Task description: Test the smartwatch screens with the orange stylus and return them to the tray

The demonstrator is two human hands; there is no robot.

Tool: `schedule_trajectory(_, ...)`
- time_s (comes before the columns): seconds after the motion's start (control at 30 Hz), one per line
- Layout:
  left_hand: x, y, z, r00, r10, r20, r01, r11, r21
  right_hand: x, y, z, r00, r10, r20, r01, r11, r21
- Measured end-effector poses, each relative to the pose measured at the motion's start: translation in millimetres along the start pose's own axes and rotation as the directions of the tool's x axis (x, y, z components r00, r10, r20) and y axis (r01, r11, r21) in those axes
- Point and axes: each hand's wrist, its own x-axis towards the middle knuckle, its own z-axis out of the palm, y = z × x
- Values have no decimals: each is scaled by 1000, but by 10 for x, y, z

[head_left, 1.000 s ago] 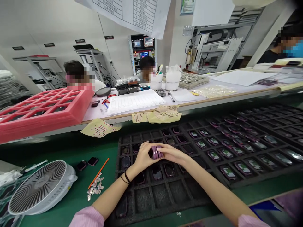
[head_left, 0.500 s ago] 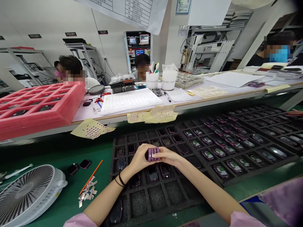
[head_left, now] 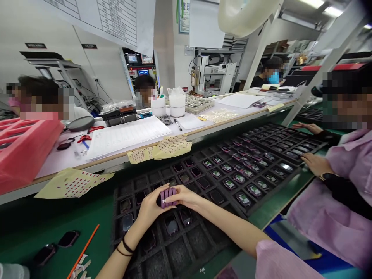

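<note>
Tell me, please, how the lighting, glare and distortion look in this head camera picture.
In the head view, the wide lens bows the bench's wooden edge; ceiling lights glow brightest at upper right; glare streaks the smartwatch bodies at right; the left hand and right hand look sharp, while a pixel mosaic hides a co-worker's head.

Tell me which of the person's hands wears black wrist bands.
The left hand, with two black bands at its wrist; the right hand has none.
</note>
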Motion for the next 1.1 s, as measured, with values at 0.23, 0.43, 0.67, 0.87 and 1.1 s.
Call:
schedule_trajectory(0.23,95,-152,29,877,-476,-70,392,791,-469,78,-115,-159,986,-105,-133,130,973,193)
schedule_trajectory(0.43,149,-96,52,760,-635,141,460,371,-806,68,-78,-126,986,-97,-136,118,981,157)
schedule_trajectory(0.67,132,-32,-37,797,-571,198,383,225,-896,78,-17,-71,990,-68,-126,84,988,132)
schedule_trajectory(0.87,122,-57,-38,816,-551,173,362,255,-897,73,-14,-54,993,-61,-100,74,988,135)
schedule_trajectory(1.1,114,-98,-30,824,-548,143,342,280,-897,77,5,-67,992,-51,-113,65,990,122)
